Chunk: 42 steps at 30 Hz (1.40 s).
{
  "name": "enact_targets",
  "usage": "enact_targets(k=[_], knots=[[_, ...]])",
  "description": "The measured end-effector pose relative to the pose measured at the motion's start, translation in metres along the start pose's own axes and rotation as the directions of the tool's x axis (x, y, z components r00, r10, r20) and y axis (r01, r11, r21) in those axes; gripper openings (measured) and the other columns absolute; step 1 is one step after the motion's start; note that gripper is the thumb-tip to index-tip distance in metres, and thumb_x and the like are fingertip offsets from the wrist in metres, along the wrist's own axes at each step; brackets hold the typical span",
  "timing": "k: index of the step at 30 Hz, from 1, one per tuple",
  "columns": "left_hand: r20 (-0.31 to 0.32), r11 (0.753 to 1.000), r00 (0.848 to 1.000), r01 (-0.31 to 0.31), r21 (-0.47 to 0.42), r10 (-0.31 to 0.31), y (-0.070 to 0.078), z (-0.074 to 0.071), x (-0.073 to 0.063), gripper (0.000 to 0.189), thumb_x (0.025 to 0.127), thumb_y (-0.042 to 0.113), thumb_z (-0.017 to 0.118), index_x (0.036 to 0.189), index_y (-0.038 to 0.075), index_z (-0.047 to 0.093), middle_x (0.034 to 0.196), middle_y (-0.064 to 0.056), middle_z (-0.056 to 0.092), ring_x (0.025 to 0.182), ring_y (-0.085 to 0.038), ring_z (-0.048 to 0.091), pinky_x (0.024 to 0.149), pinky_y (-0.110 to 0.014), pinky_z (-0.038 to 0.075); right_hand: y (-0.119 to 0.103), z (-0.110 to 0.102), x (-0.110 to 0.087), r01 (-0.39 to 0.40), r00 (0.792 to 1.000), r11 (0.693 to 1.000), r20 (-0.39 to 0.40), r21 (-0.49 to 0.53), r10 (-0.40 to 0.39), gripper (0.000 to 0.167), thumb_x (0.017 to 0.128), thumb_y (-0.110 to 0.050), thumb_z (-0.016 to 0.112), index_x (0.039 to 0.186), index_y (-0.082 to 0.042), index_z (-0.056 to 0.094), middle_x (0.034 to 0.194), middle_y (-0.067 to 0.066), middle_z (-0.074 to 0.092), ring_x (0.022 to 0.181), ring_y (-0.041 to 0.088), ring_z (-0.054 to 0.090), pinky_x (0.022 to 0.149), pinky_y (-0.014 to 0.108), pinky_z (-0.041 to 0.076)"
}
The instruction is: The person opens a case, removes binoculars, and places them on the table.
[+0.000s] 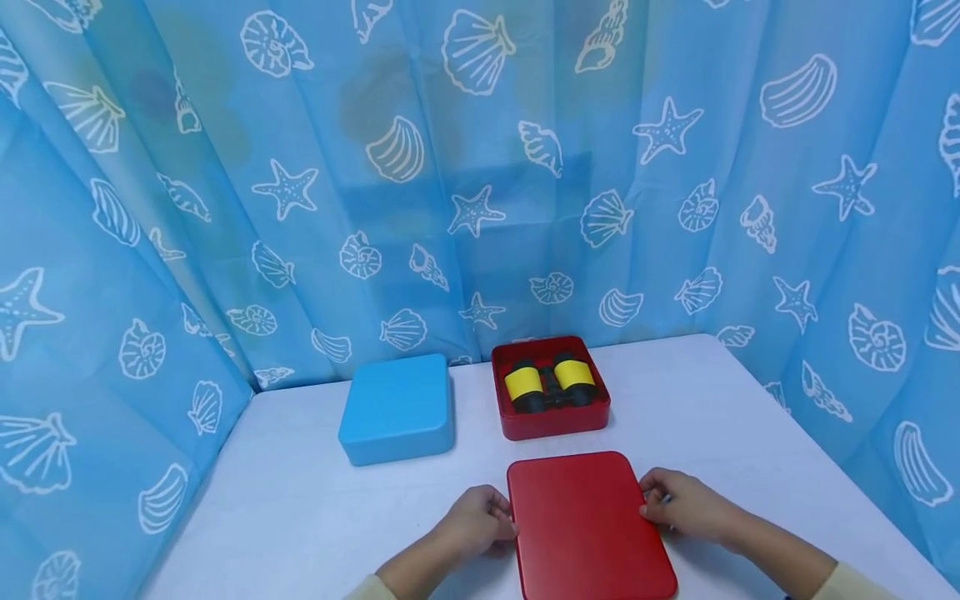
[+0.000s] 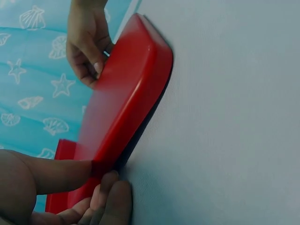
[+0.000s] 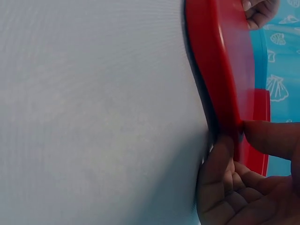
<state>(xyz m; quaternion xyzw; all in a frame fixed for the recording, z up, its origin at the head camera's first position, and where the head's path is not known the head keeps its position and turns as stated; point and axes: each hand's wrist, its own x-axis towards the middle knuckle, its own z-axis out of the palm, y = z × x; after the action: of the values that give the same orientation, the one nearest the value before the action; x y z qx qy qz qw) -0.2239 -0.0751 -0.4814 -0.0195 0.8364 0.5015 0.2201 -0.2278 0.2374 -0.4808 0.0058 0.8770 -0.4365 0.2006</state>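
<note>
A square red lid (image 1: 592, 525) lies at the front of the table with a hand at each side. My left hand (image 1: 480, 523) pinches its left edge; in the left wrist view the thumb (image 2: 63, 176) is on top and the fingertips are at the lower rim. On the opposite edge my right hand (image 1: 682, 500) pinches the lid the same way, thumb (image 3: 269, 138) above and curled fingers below. A dark shadow runs under the rim. Behind the lid stands an uncovered red box (image 1: 555, 425) holding black and yellow binoculars (image 1: 576, 373).
A light blue closed box (image 1: 397, 408) stands to the left of the red box. Both are near the back of the white-covered table (image 1: 300, 500). A blue curtain (image 1: 480, 167) with white shells and starfish surrounds the back and sides.
</note>
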Motion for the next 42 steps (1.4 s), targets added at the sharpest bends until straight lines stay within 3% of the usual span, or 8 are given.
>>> enact_targets(k=[10, 21, 28, 34, 38, 40, 42], knots=[[0.002, 0.994, 1.000, -0.004, 0.107, 0.004, 0.003, -0.002, 0.000, 0.021, 0.081, 0.006, 0.077, 0.089, 0.007, 0.058, 0.075, -0.007, 0.062, 0.064, -0.020, 0.061, 0.058, -0.030, 0.055, -0.008, 0.002, -0.001, 0.039, 0.999, 0.979, -0.025, -0.198, -0.045, 0.049, 0.074, -0.021, 0.084, 0.110, -0.002, 0.056, 0.075, 0.005, 0.056, 0.064, 0.021, 0.055, 0.060, 0.030, 0.049], [-0.024, 0.963, 1.000, 0.009, 0.270, -0.003, 0.007, -0.001, 0.001, 0.033, 0.072, 0.014, 0.085, 0.089, 0.010, 0.057, 0.075, -0.005, 0.060, 0.062, -0.022, 0.062, 0.058, -0.030, 0.054, -0.009, 0.006, -0.002, 0.047, 0.997, 0.961, -0.049, -0.273, -0.063, 0.053, 0.071, -0.020, 0.086, 0.112, -0.002, 0.057, 0.071, 0.004, 0.055, 0.061, 0.019, 0.054, 0.058, 0.028, 0.049], [-0.031, 0.923, 1.000, 0.015, 0.385, -0.003, 0.009, -0.001, 0.004, 0.033, 0.072, 0.017, 0.085, 0.092, 0.011, 0.060, 0.076, -0.002, 0.058, 0.064, -0.019, 0.059, 0.059, -0.032, 0.052, -0.011, 0.004, -0.002, 0.039, 0.998, 0.951, -0.042, -0.307, -0.055, 0.057, 0.070, -0.024, 0.087, 0.113, -0.002, 0.057, 0.072, 0.004, 0.055, 0.060, 0.019, 0.056, 0.058, 0.028, 0.051], [-0.001, 0.888, 0.998, -0.062, 0.456, 0.071, 0.012, -0.014, 0.010, 0.034, 0.076, 0.024, 0.083, 0.100, 0.009, 0.064, 0.081, 0.000, 0.059, 0.070, -0.018, 0.058, 0.062, -0.038, 0.054, -0.020, -0.009, 0.008, 0.045, 0.997, 0.920, -0.045, -0.389, -0.068, 0.052, 0.074, -0.027, 0.085, 0.113, -0.003, 0.060, 0.079, 0.002, 0.058, 0.066, 0.017, 0.056, 0.061, 0.029, 0.054], [-0.032, 0.838, 0.979, -0.154, 0.524, 0.199, 0.017, -0.028, 0.023, 0.039, 0.081, 0.031, 0.079, 0.111, 0.010, 0.063, 0.087, 0.001, 0.062, 0.072, -0.014, 0.059, 0.062, -0.034, 0.055, -0.027, -0.018, 0.017, 0.067, 0.993, 0.909, -0.064, -0.412, -0.102, 0.049, 0.076, -0.026, 0.083, 0.114, -0.003, 0.061, 0.085, 0.003, 0.060, 0.070, 0.015, 0.057, 0.062, 0.031, 0.056], [-0.058, 0.794, 0.956, -0.205, 0.572, 0.289, 0.020, -0.034, 0.031, 0.043, 0.082, 0.033, 0.078, 0.117, 0.011, 0.063, 0.092, 0.000, 0.064, 0.075, -0.014, 0.061, 0.062, -0.032, 0.055, -0.031, -0.023, 0.021, 0.074, 0.990, 0.901, -0.081, -0.427, -0.119, 0.050, 0.076, -0.026, 0.083, 0.115, -0.003, 0.061, 0.087, 0.005, 0.061, 0.070, 0.016, 0.058, 0.062, 0.033, 0.057], [-0.081, 0.733, 0.922, -0.244, 0.635, 0.378, 0.024, -0.037, 0.039, 0.050, 0.082, 0.036, 0.078, 0.123, 0.012, 0.061, 0.100, -0.001, 0.066, 0.083, -0.015, 0.063, 0.065, -0.030, 0.056, -0.035, -0.028, 0.025, 0.077, 0.986, 0.891, -0.101, -0.448, -0.136, 0.051, 0.077, -0.025, 0.083, 0.116, -0.001, 0.061, 0.089, 0.006, 0.062, 0.071, 0.016, 0.058, 0.063, 0.034, 0.057]])
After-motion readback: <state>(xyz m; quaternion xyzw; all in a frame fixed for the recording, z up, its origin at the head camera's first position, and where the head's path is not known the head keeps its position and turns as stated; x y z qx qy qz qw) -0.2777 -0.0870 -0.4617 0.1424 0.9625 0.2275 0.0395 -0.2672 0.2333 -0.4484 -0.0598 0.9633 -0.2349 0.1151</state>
